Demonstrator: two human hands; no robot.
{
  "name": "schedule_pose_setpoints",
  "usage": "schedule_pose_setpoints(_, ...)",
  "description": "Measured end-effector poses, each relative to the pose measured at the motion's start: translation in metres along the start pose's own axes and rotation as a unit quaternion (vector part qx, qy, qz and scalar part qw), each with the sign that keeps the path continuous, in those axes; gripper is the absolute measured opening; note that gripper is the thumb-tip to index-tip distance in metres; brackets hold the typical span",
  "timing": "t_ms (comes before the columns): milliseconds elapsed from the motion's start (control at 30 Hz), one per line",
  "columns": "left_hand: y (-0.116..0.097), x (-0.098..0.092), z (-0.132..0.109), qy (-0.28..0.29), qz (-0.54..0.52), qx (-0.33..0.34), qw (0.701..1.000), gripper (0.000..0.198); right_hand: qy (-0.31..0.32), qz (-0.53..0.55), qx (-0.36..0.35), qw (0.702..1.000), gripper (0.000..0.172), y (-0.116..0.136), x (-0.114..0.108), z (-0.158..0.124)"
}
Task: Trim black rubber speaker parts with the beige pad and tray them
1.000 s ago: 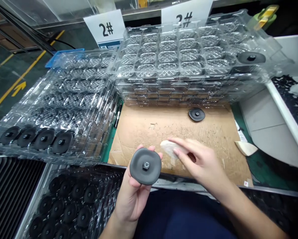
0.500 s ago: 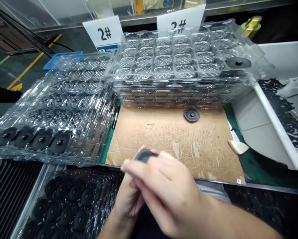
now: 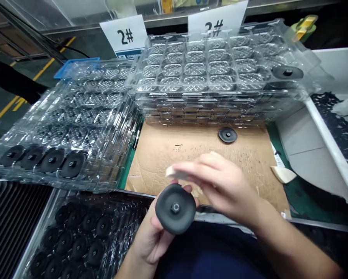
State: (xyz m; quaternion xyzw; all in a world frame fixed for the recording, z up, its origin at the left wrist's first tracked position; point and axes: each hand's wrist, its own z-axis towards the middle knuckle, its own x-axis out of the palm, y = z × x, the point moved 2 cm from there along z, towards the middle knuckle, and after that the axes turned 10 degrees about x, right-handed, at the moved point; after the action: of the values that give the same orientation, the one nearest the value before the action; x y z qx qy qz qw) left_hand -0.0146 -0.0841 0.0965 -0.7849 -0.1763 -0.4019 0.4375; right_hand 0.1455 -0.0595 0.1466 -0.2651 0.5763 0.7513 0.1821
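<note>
At the bottom centre of the frame is dark blue clothing (image 3: 200,252), and above it the left hand (image 3: 155,240) comes up, its fingers closed around the edge of a black disc (image 3: 175,208). The disc sits just below the middle of the frame, its broad face towards the camera, with a small nut-like stub at its centre. The right hand (image 3: 220,182), slightly blurred, comes in from the lower right with its fingers pinched together on a small white pad (image 3: 174,172). The pad is just above the disc's upper edge; whether it touches the left fingertips is hard to tell.

At the lower left, a clear tray (image 3: 118,224) holds rows of black discs (image 3: 79,246). Beyond the hands lies a sheet of cardboard (image 3: 159,155), with a second disc (image 3: 228,135) flat near its far edge, right of centre. A cream wedge (image 3: 283,174) rests by its right edge, and a black pen (image 3: 136,139) lies along its left.

In the left part of the frame, a stack of clear trays (image 3: 107,155) carries four discs (image 3: 52,160) in its front row. Another stack (image 3: 194,83) spans the upper middle, one disc (image 3: 287,72) at its right end. A white bin (image 3: 328,143) with black bits (image 3: 336,124) stands at the right. Two paper signs (image 3: 124,37) marked "2#" hang at the top.
</note>
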Motion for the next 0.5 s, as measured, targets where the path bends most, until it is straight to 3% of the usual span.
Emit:
schedule_pose_setpoints(67,-0.002,-0.005,-0.002,0.028,-0.049,-0.010,0.998,0.056,-0.032,0.000,0.116,0.993,0.029,-0.024,0.011,-0.014)
schedule_pose_setpoints(133,-0.003,-0.008,-0.002,0.042,-0.072,-0.011,0.996,0.055,-0.002,0.012,0.178,0.984,0.029,-0.044,0.029,-0.035)
schedule_pose_setpoints(267,-0.002,-0.010,0.000,0.058,-0.089,-0.006,0.994,0.054,0.095,-0.020,0.190,0.977,0.028,-0.068,0.056,-0.072)
schedule_pose_setpoints(333,-0.001,-0.009,0.001,0.067,-0.085,-0.015,0.994,0.054,0.080,-0.026,0.206,0.975,0.030,-0.067,0.049,-0.075)
schedule_pose_setpoints(400,0.000,-0.007,0.002,0.073,-0.071,-0.025,0.995,0.054,0.014,-0.009,0.224,0.974,0.031,-0.054,0.029,-0.070)
schedule_pose_setpoints(500,0.003,-0.006,0.002,0.052,-0.021,-0.030,0.998,0.059,-0.093,0.010,0.138,0.986,0.032,-0.014,-0.003,-0.051)
